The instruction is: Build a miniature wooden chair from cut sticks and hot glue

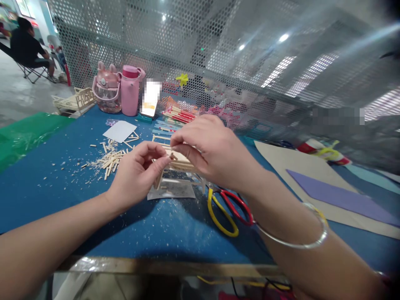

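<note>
My left hand [136, 171] is closed in a pinch, with a small piece of wooden stick [172, 156] at its thumb and fingertips. Just above and to the right, my right hand [215, 146] is bent down with thumb and fingers pinched together; what they hold is hidden or too small to make out. Under both hands stands a small frame of pale wooden sticks [184, 165], partly covered by them. A clear plastic piece [179, 189] lies beneath it. Scissors [213, 218] with yellow and red handles rest below my right wrist.
Cut sticks [111, 163] and crumbs lie left on the blue tabletop [62, 187], by a white card [120, 131]. Two pink bottles [130, 93] and a phone [150, 99] stand before a perforated metal screen [187, 41]. Purple sheet [340, 196] lies right. A person sits far left.
</note>
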Demonstrator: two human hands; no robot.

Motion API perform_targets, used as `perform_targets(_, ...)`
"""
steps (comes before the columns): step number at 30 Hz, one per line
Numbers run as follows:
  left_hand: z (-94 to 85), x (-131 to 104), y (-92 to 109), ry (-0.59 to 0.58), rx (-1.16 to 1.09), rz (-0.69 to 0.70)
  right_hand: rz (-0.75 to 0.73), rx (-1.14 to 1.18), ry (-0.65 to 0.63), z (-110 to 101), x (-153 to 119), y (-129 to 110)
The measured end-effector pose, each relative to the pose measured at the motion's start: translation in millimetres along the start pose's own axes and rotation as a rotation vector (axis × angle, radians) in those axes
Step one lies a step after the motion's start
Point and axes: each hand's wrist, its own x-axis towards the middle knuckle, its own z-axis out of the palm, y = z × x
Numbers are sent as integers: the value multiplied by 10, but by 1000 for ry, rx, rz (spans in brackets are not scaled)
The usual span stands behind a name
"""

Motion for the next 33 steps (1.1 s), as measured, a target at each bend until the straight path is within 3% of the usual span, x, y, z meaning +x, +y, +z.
perform_targets(8,17,35,84,-32,-102,-162,-87,-192,-190,-78,8,-9)
perform_targets(12,-20,54,102,-67,-24,-185,-161,-289,-234,-112,92,-43)
perform_targets(16,-58,71,70,-102,-100,-219,-215,-328,-273,-138,177,-55)
perform_targets(24,-37,75,80,-75,-110,-217,-251,-364,-350,-185,263,-90)
perform_targets(29,-47,79,59,-79,-143,-242,-187,-337,-395,-171,302,-110)
perform_targets(33,-47,79,45,-66,-144,-240,-125,-273,-361,-135,276,-112)
